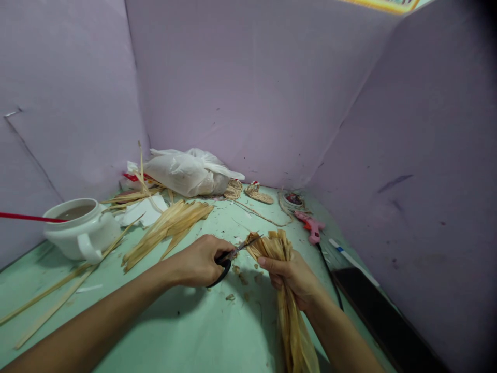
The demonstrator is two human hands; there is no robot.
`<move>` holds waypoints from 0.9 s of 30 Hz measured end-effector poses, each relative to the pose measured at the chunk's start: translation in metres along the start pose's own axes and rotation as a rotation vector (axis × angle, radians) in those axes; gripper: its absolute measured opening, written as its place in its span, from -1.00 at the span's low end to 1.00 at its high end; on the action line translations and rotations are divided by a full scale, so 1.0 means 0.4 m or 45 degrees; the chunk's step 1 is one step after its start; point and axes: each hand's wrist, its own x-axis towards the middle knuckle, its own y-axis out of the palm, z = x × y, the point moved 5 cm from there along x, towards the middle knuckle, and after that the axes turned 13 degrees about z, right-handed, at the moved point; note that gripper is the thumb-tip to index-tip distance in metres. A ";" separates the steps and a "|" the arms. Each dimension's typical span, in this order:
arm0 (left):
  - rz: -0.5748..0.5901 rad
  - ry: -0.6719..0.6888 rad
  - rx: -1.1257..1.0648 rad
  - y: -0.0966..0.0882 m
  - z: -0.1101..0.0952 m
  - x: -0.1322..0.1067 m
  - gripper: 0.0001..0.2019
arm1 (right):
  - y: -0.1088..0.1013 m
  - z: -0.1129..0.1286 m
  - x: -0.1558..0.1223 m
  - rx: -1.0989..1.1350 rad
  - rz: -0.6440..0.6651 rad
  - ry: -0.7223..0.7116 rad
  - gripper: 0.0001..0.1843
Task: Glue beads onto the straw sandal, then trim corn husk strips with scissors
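My left hand [200, 260] is closed round the black handles of a pair of scissors [234, 255], whose blades point right into the top of a bundle of dried straw-coloured leaves [276, 246]. My right hand [292, 274] grips that bundle round its middle, holding it upright over the green table [186, 326]; the leaves hang down past my wrist to the lower edge. Small cut scraps [243, 280] lie on the table under the blades.
A pile of straw strips [171, 226] lies left of centre, long strips [58, 290] beside a white ceramic pot [81, 228] holding a red stick [27, 217]. A white plastic bag [186, 172], woven pieces [258, 194], a pink glue gun [309, 225] and a dark board [373, 316] sit along purple walls.
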 end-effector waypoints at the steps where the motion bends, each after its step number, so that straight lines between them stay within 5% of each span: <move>1: 0.005 0.010 -0.018 0.000 0.000 0.001 -0.91 | -0.001 -0.001 0.000 -0.004 -0.004 0.001 -0.66; 12: 0.119 0.014 -0.132 -0.002 -0.001 -0.005 -0.92 | 0.013 0.012 -0.010 0.066 0.221 -0.043 -0.59; 21: 0.143 0.000 -0.215 0.003 -0.007 -0.007 -0.92 | 0.011 0.011 -0.006 0.210 -0.071 -0.159 -0.61; 27: 0.006 0.012 0.076 -0.003 -0.027 -0.013 -0.90 | 0.015 0.003 -0.004 0.182 -0.012 -0.141 -0.68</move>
